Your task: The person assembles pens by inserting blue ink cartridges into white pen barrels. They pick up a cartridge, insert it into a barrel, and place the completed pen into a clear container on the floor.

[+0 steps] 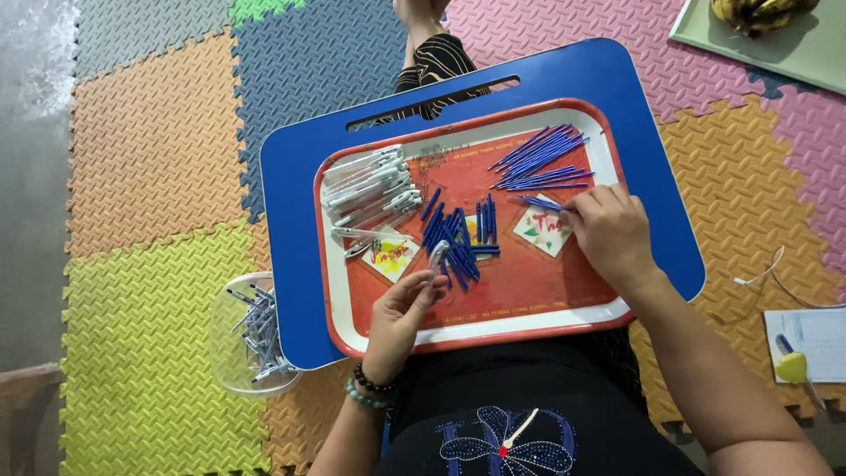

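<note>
Head cam: left hand point(401, 308) pinching a white pen barrel point(437, 257), right hand point(611, 231) gripping a blue refill point(542, 204) at 2 o'clock on the red tray point(476, 330), loads of barrels and refills unassembled, a bowl of pens point(256, 339) at 8 o'clock looks finished.

I'm looking straight down on both arms now. My left hand point(398, 310) comes up from the lower edge, forearm bare, two bead bracelets on the wrist, fingers curled with thumb and forefinger pinched together at the tip. My right hand point(611, 231) reaches in from the lower right, forearm angled across, palm down, knuckles up, fingertips point(577, 207) bunched as if pinching, though I can't quite see the grip from here.
</note>
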